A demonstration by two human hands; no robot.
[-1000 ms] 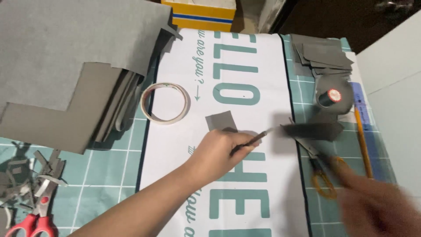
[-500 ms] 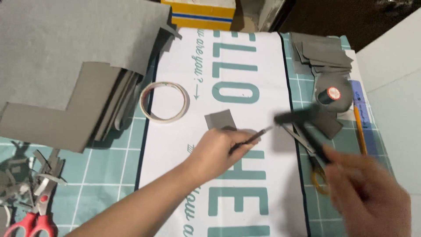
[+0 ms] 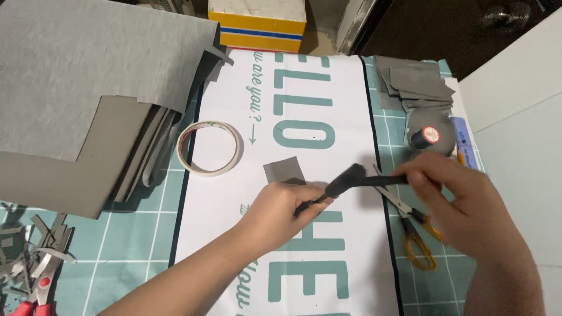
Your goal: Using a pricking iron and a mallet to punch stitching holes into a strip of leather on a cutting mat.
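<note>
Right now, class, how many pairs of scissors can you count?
2. Yellow scissors lie by the right hand; red scissors sit bottom left. Others may be hidden.

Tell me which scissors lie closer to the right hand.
The yellow-handled scissors, right beside the right hand. The red-handled scissors lie at the far left corner.

Tape roll [image 3: 209, 148] left of paper square [image 3: 284, 172], scissors [image 3: 410, 225] right, box [image 3: 258, 23] behind.
</note>
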